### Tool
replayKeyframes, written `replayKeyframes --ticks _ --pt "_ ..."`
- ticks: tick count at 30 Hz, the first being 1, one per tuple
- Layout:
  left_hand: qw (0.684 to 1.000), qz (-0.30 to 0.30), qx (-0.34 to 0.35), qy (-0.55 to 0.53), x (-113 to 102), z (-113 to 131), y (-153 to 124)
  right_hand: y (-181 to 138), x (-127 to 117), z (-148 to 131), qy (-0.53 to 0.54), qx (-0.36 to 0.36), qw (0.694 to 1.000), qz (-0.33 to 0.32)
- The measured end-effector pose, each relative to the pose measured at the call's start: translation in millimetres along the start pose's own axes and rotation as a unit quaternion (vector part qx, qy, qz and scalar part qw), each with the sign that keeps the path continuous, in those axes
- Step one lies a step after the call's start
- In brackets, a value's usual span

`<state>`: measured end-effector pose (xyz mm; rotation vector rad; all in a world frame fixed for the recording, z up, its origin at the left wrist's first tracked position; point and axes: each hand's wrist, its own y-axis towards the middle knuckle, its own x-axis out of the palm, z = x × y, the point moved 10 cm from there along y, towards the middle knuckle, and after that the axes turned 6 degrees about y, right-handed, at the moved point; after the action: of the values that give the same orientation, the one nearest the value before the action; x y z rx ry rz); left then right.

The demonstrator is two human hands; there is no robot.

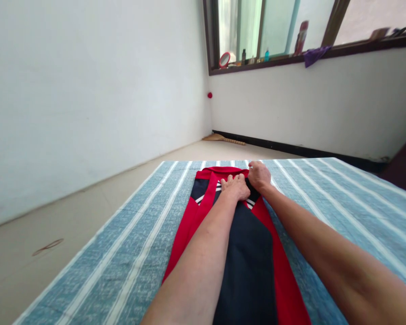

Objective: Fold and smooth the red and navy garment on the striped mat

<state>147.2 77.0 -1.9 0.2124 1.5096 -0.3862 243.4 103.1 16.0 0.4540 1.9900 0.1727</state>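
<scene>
A red and dark navy jacket [250, 253] with white stripes lies folded lengthwise on a blue-and-white striped cloth [145, 216]. My left hand [236, 186] rests on the jacket near its far end, fingers apart and pressing down on the fabric. Just to the right, my right hand [259, 175] is closed at the jacket's far right corner, pinching the red edge. Both forearms reach across the garment and hide parts of it.
Beyond the cloth's edge, a wooden-looking tool [223, 138] lies on the floor by the corner. A thin loop [48, 246] lies on the floor at left. A flask [301, 38], a round mirror [224, 59] and a purple cloth [314, 55] sit along the windowsill.
</scene>
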Motion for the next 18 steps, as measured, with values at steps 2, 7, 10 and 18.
replayKeyframes --ticks 2,7,10,18 --pt "1.000 0.006 0.003 -0.002 0.0 -0.3 0.3 -9.6 4.0 -10.7 0.015 -0.058 0.998 -0.021" --pt "1.000 0.014 0.002 -0.008 0.3 -3.4 2.6 -28.6 16.7 -22.3 0.049 -0.152 0.983 -0.089" --pt "1.000 0.013 -0.003 -0.011 -0.5 -5.5 3.3 -30.7 17.2 -23.2 0.052 -0.168 0.979 -0.098" --pt "1.000 0.003 -0.011 -0.027 -0.6 -10.7 10.0 -32.0 22.8 -25.2 0.039 -0.187 0.974 -0.119"
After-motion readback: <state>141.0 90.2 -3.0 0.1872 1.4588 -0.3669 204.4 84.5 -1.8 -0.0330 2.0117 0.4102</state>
